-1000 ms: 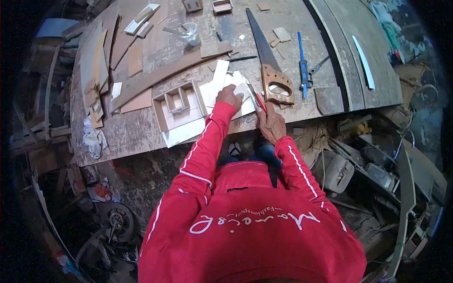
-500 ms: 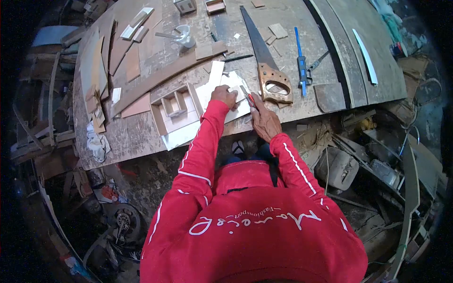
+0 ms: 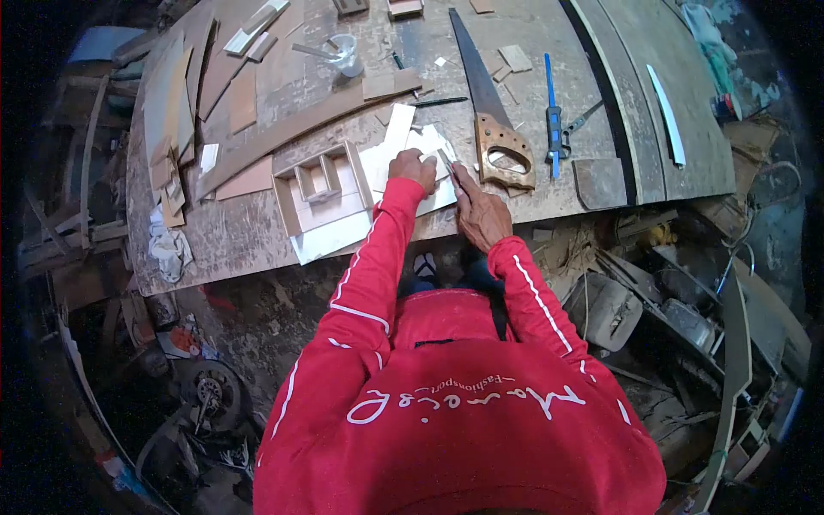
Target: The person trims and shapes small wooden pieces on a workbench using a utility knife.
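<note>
Just right of a small open wooden box with inner dividers (image 3: pixel 292 206), my left hand (image 3: pixel 414 169) is closed on a small white piece, holding it over white sheets (image 3: pixel 330 238) on the workbench. My right hand (image 3: pixel 482 210) is wrapped round a thin cutting tool (image 3: pixel 446 163), whose blade lies against the right side of the white piece. Most of the tool's handle is hidden by the fingers. A narrow white strip (image 3: pixel 399 127) lies beyond my left hand.
On the workbench (image 3: pixel 223 249), a handsaw (image 3: pixel 493 120) lies right of my hands, with a blue caliper (image 3: pixel 552 120) further right. A plastic cup (image 3: pixel 346 56) stands behind. Wooden offcuts and a long curved board (image 3: pixel 300 127) lie left. A cloth (image 3: pixel 170 249) hangs at the left edge.
The cutting tool has swung from the right of the white piece to a more upright tilt against it. My right hand has shifted slightly left, and the red on the tool is now covered.
</note>
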Motion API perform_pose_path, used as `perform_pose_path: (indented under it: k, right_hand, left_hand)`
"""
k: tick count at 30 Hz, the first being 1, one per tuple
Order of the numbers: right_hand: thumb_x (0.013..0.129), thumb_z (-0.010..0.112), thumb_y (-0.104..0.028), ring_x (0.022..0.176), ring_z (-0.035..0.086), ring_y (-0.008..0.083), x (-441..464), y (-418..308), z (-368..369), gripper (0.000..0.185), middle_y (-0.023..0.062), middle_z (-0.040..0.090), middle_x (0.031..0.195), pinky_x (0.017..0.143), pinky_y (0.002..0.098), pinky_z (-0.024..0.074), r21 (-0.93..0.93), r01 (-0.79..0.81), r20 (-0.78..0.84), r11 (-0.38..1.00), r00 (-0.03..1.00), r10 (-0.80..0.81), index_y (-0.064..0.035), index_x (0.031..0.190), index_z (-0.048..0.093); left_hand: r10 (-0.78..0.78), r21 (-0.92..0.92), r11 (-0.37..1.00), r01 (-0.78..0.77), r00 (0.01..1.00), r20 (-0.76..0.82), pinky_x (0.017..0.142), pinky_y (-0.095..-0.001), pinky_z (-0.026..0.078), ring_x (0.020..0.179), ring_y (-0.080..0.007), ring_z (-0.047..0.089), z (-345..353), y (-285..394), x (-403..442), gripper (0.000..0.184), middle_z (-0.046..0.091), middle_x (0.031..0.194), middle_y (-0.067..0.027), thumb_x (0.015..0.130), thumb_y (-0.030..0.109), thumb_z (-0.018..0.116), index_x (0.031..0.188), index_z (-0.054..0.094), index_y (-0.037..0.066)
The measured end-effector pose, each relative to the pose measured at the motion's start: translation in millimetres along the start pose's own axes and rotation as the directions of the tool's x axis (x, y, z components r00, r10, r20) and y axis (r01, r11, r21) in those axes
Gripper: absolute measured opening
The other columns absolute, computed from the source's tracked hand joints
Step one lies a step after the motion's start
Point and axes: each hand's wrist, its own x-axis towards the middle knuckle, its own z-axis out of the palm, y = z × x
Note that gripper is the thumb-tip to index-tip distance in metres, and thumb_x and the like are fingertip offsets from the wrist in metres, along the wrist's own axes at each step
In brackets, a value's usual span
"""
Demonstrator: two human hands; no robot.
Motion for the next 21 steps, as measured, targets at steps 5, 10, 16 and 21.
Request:
perform_pose_path:
  k: [5,10,16,21]
  right_hand:
    - [0.096,0.049,-0.024,0.068,0.063,0.0454,3,1,1,0.049,0.0273,0.062,0.073,0.064,0.0517,0.0469,-0.022,0.028,-0.011,0.999,1.000,-0.028,-0.0290,0.144,0.041]
    - [0.096,0.049,-0.024,0.070,0.063,0.0452,5,9,7,0.048,0.0271,0.062,0.073,0.066,0.0514,0.0474,0.062,0.052,-0.068,0.997,0.997,-0.047,-0.0304,0.143,0.043]
    - [0.096,0.049,-0.026,0.072,0.063,0.0448,6,11,9,0.047,0.0267,0.062,0.075,0.068,0.0513,0.0470,0.033,0.047,-0.069,0.998,0.997,-0.045,-0.0310,0.143,0.045]
    - [0.097,0.049,-0.030,0.069,0.062,0.0444,7,12,11,0.046,0.0257,0.063,0.073,0.067,0.0514,0.0467,0.035,0.062,-0.079,0.997,0.995,-0.059,-0.0330,0.143,0.044]
  left_hand:
    - [0.029,0.021,0.999,-0.028,0.998,-0.058,0.059,-0.0385,0.056,0.055,-0.0276,0.068,22,-25,18,0.033,0.068,0.065,-0.0186,0.083,0.028,0.062,0.083,0.068,-0.005]
    - [-0.002,-0.031,1.000,0.001,1.000,-0.030,0.050,-0.0366,0.055,0.050,-0.0246,0.067,27,-32,24,0.031,0.067,0.062,-0.0168,0.085,0.025,0.061,0.084,0.067,-0.005]
    - [-0.132,-0.088,0.986,0.142,0.985,0.111,0.089,-0.0403,0.052,0.097,-0.0382,0.067,14,-20,18,0.044,0.069,0.099,-0.0268,0.080,0.031,0.062,0.109,0.068,-0.003]
    - [-0.118,-0.088,0.988,0.126,0.989,0.089,0.088,-0.0412,0.053,0.095,-0.0385,0.068,21,-26,23,0.043,0.069,0.097,-0.0265,0.079,0.031,0.061,0.105,0.069,-0.003]
